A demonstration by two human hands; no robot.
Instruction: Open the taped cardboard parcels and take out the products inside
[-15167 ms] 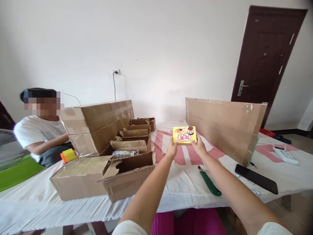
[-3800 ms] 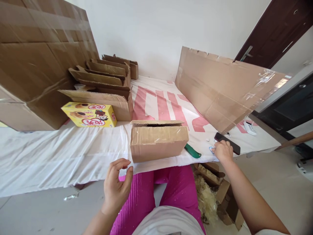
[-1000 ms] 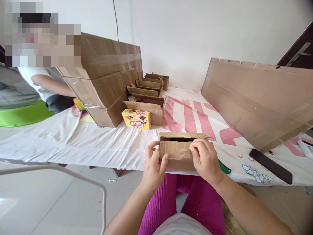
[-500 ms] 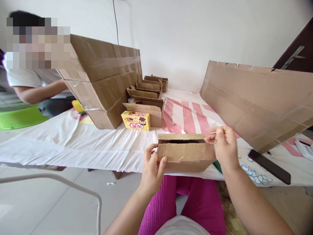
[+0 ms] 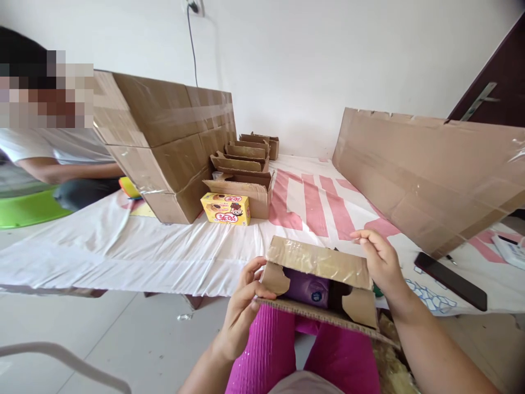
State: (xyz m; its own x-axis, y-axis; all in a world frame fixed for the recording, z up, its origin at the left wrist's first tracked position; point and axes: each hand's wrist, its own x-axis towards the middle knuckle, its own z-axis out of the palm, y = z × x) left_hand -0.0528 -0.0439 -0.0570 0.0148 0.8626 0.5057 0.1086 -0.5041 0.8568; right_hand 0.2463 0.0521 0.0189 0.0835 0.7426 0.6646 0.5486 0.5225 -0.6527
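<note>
A small cardboard box (image 5: 315, 257) is tilted toward me at the table's front edge, its top flaps apart. Inside it lies a purple packet (image 5: 305, 287) with a small round blue mark. My left hand (image 5: 246, 293) grips the box's left end, fingers at the side flap and thumb by the near flap. By the box's right end is my right hand (image 5: 379, 257), its thumb and fingertips pinched together above the table; whatever is between them is too small to make out. A yellow printed carton (image 5: 225, 209) stands farther back, left of the box.
Several open cardboard boxes (image 5: 258, 200) stand in a row behind the carton. A stack of taped boxes (image 5: 172, 137) rises at left, a person (image 5: 77, 153) beyond it. At right are a large cardboard panel (image 5: 418, 175) and a dark phone (image 5: 451, 280).
The box has tipped toward me and its flaps have parted, showing the purple packet. My right hand has moved slightly down, still pinched. The view has shifted a little.
</note>
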